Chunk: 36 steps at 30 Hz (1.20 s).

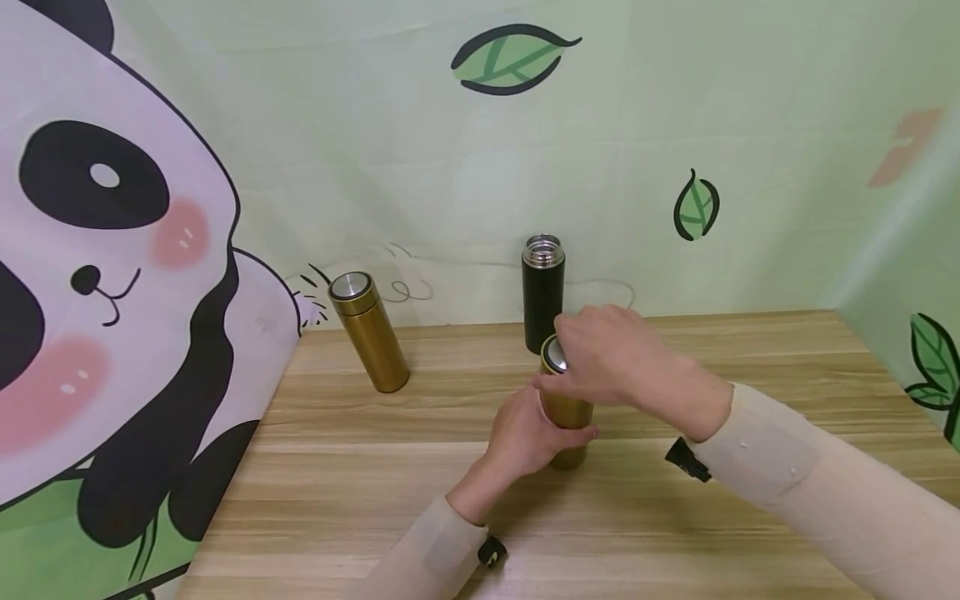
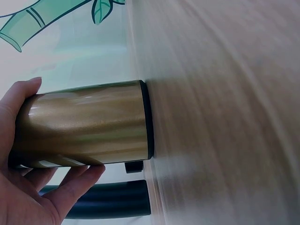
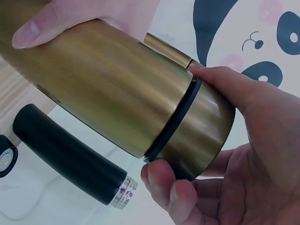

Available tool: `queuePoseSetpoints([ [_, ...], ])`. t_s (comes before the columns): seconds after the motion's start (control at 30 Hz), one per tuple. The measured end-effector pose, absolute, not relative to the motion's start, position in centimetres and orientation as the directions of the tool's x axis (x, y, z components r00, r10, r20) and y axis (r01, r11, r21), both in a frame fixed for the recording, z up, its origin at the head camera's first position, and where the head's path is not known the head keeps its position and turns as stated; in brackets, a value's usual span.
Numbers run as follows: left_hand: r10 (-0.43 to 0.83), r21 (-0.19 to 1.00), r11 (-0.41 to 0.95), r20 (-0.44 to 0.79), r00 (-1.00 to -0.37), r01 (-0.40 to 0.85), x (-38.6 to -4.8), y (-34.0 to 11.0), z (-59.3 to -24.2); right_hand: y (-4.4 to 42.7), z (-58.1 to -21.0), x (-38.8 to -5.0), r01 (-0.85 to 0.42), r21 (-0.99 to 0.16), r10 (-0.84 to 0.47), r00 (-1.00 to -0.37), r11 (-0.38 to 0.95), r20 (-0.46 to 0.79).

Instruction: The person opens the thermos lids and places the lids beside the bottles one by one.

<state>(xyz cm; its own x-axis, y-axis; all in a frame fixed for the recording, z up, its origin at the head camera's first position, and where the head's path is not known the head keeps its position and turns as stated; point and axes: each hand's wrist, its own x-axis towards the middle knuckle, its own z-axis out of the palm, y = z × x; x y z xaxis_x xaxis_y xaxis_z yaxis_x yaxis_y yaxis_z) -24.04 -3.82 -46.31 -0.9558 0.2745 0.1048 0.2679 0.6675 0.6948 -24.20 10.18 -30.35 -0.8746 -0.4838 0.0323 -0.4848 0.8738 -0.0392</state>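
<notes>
A gold vacuum flask [image 1: 567, 410] stands upright on the table between both hands. My left hand [image 1: 525, 433] grips its body low down, thumb on one side and fingers on the other, as the left wrist view also shows. My right hand [image 1: 618, 354] holds the gold lid [image 3: 206, 129] at the top, thumb and fingers around its rim. A dark ring [image 3: 173, 119] shows between lid and body. Just behind stands a black flask [image 1: 543, 304] without a lid, its steel threaded neck [image 3: 123, 193] bare.
Another gold flask [image 1: 371, 337] with its lid on stands at the left of the wooden table [image 1: 337, 500]. A small black cap [image 3: 6, 157] lies near the black flask's base. A printed panda cloth [image 1: 337, 150] hangs behind and at the left.
</notes>
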Motion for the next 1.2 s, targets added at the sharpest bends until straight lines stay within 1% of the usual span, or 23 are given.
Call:
queuePoseSetpoints([
  [0.23,0.278,0.701,0.658,0.113,-0.954,0.275,-24.3,-3.7,-46.3,10.4,-30.2,-24.3,-0.513,-0.07,-0.514,-0.858,0.855,0.007],
  [0.57,0.292,0.73,0.624,0.11,-0.95,0.277,-24.3,-3.9,-46.4,10.7,-29.8,-24.4,-0.55,-0.08,-0.552,-0.834,0.832,-0.008],
  [0.93,0.303,0.721,0.631,0.111,-0.946,0.287,-24.4,-3.9,-46.5,10.9,-29.5,-24.3,-0.578,-0.091,-0.583,-0.812,0.811,-0.034],
  [1.2,0.301,0.723,0.627,0.117,-0.946,0.289,-24.4,-3.8,-46.4,11.2,-29.2,-24.5,-0.606,-0.13,-0.617,-0.784,0.785,-0.067],
])
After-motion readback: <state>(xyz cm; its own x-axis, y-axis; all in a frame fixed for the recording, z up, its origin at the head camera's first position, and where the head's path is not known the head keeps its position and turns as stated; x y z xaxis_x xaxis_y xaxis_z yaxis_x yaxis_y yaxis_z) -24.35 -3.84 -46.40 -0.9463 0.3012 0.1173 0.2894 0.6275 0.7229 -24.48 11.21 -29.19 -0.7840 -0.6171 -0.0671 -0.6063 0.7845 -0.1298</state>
